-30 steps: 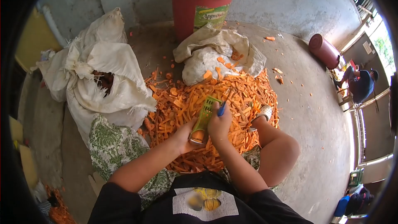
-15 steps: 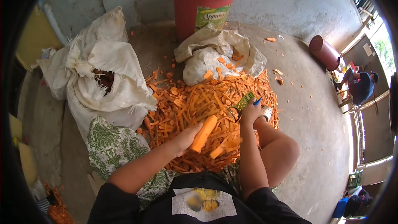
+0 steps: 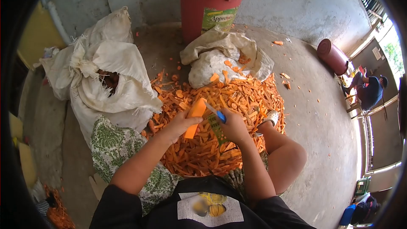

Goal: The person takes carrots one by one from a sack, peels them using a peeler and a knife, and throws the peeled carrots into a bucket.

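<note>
Carrot (image 3: 194,121): raised over the pile, tilted, its upper end leaning toward the right; the surface looks smooth and bright orange, so I take the peeling of it to be largely done

Left hand (image 3: 179,125): closed round the carrot, thumb across its near face, the upper and lower ends left free

Right hand (image 3: 233,126): closed on the blue handle of a knife (image 3: 221,116), with a green tool (image 3: 217,129) hanging beneath the same grip

Blade: pale and thin, pointing up and left, its tip at or just beside the carrot's upper end; whether it touches cannot be told

Step in hand: trimming or cutting at that upper end, as I judge it from how blade and carrot meet

Next move: calls for a firm left grip, the blade kept on the free end, and the left thumb held clear of the edge; the dangling green tool could get in the way

Peelings (image 3: 258,97): heaped below both hands, long strips mixed with round slices, reaching up against a pale sack (image 3: 205,70)

Hard to make out: the green tool is blurred, probably a peeler, and how the fingers hold it is hidden; the right fingertips are out of sight

Sack opening: dark contents within the white sack (image 3: 114,106) at left, too shadowed to name

Cut off: a second orange heap (image 3: 60,217) at the lower left, lost at the lens's dark rim
</note>
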### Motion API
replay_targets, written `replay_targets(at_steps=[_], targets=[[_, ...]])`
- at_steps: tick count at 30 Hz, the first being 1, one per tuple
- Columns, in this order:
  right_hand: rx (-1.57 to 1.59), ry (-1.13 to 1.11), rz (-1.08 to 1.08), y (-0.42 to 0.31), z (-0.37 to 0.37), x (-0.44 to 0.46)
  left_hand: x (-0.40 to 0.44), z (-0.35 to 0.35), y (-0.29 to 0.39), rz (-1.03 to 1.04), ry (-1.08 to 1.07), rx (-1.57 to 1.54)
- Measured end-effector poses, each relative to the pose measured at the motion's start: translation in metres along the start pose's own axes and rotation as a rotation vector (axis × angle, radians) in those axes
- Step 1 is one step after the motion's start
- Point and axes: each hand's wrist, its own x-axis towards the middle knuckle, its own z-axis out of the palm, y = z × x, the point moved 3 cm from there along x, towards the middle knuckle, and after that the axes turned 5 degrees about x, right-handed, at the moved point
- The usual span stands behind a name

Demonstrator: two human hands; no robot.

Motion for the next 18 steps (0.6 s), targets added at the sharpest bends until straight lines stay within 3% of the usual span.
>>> replay_targets(at_steps=[6, 8, 11, 14, 18], targets=[[-0.08, -0.089, 0.004, -0.006, 0.003, -0.006, -0.002, 0.003, 0.004, 0.135, 0.028, 0.301], [-0.064, -0.066, -0.009, -0.005, 0.003, -0.008, -0.002, 0.002, 0.008, 0.257, 0.088, 0.561], [-0.05, -0.048, -0.026, -0.005, 0.001, -0.008, -0.001, 0.003, 0.012, 0.224, 0.124, 0.715], [-0.02, -0.035, -0.02, -0.002, 0.001, -0.009, -0.008, 0.009, 0.023, 0.381, 0.173, 0.751], [0.022, 0.008, -0.025, 0.005, 0.002, -0.01, -0.004, 0.011, 0.024, 0.436, 0.246, 0.792]])
